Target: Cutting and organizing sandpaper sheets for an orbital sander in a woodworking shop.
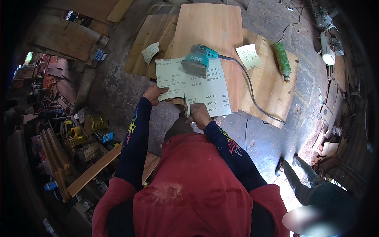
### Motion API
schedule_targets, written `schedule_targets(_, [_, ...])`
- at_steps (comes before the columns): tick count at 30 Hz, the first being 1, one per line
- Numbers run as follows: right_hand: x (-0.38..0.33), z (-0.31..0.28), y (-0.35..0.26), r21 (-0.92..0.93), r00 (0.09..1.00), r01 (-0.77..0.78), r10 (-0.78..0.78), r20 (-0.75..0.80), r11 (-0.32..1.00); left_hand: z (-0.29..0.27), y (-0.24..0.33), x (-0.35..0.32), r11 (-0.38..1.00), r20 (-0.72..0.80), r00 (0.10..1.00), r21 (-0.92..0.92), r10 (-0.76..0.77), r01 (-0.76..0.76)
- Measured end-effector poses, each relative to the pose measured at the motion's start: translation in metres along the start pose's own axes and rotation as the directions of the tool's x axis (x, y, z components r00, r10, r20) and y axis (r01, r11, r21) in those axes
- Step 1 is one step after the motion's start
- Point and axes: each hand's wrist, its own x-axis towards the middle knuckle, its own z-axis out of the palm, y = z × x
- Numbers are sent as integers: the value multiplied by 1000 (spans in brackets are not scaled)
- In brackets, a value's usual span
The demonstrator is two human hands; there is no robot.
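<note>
So, what's in hand is a pale, white-backed sandpaper sheet [207, 93] printed with dark lettering, lying right at the fingertips and spreading forward from them. The left hand [154, 94] is closed on the near-left corner, thumb on top, probably to keep that side flat. The right hand [201, 115] is curled in at the near edge, by a gap in the paper; looks like it's pinching a narrow strip, but the fingers cover it, so can't tell how firmly. Can't say either whether that's one sheet or two overlapping.

Just beyond the grip, a teal-and-black handheld power sander [199, 61] sits on the paper, I'd guess as a weight. Its black cord [252, 91] runs off past the right hand, clear of the fingers. Under it all, a smooth light-brown wooden board [209, 27] gives flat backing. Farther out beyond the right hand, a crinkled green plastic bottle [281, 61] lies on its side.
</note>
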Motion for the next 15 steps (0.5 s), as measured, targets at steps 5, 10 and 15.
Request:
schedule_targets(5, [-18,28,-34,-120,993,-73,61,-99,990,-7,-4,-1,1000,56,998,-20,6,-5])
schedule_targets(10, [4,10,-55,-177,1000,-26,23,-19,984,6,4,-5,1000,103,995,-21,4,-2])
schedule_targets(15, [-10,36,-67,-133,996,-92,93,3,987,-9,0,-3,995,205,974,-6,94,-95])
